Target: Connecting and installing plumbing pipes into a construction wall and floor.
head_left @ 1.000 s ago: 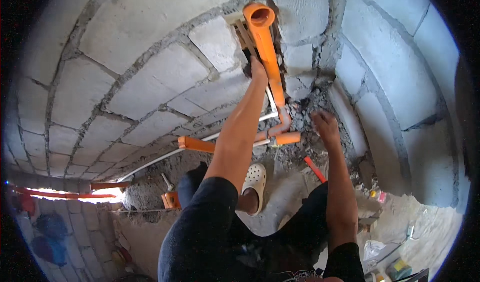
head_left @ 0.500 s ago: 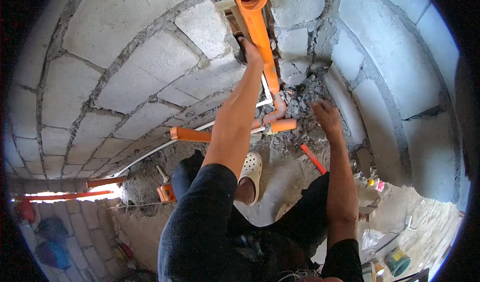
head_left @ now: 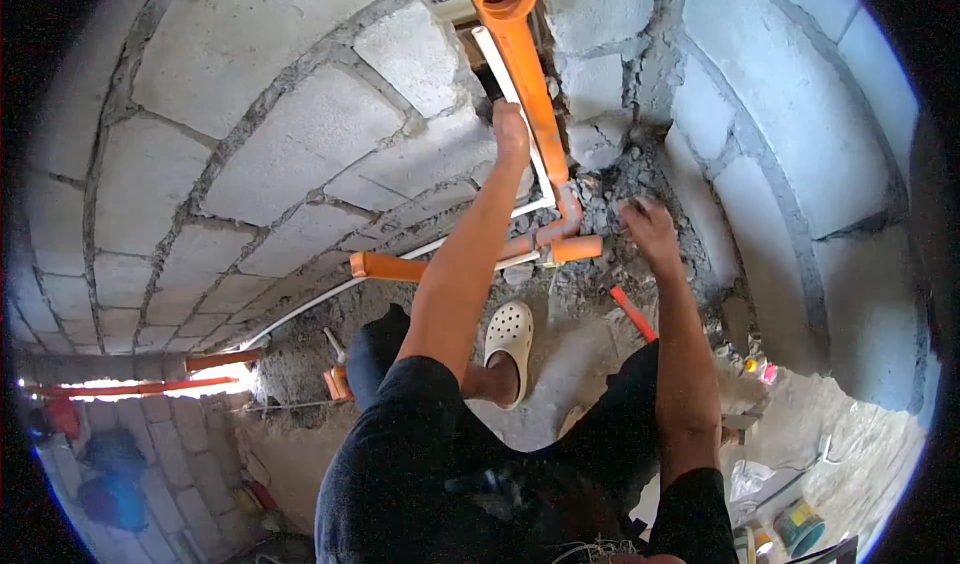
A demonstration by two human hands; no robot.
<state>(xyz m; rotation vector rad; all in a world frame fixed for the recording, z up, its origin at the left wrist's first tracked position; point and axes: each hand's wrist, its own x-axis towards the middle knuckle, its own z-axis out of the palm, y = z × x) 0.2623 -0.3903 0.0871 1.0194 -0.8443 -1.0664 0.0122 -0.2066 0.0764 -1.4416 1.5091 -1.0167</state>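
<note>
My left hand (head_left: 510, 129) reaches to the wall, beside a thin white pipe (head_left: 507, 76) and a thick orange pipe (head_left: 532, 89) with an open socket at its top. Its fingertips go into a dark recess in the blocks and are hidden. At the foot, the orange pipe meets a greyish, dusty bend (head_left: 566, 214), and a short orange pipe piece (head_left: 576, 249) lies next to it. My right hand (head_left: 648, 229) hangs over rubble at the wall corner, fingers curled in; whatever it may hold is hidden. Below it rests a red-handled tool (head_left: 632, 314).
Block walls (head_left: 270, 124) rise on the left and right. Another orange pipe (head_left: 388, 266) lies along the left wall, near a long white pipe (head_left: 300, 307). A clog-shod foot (head_left: 510, 349) stands on the dirt floor. A green bucket (head_left: 800, 526) is at lower right.
My left hand has shifted down and slightly right, and the upright white pipe, mostly hidden before, now shows along the orange one. My right hand stays nearly in place, its fingers slightly shifted.
</note>
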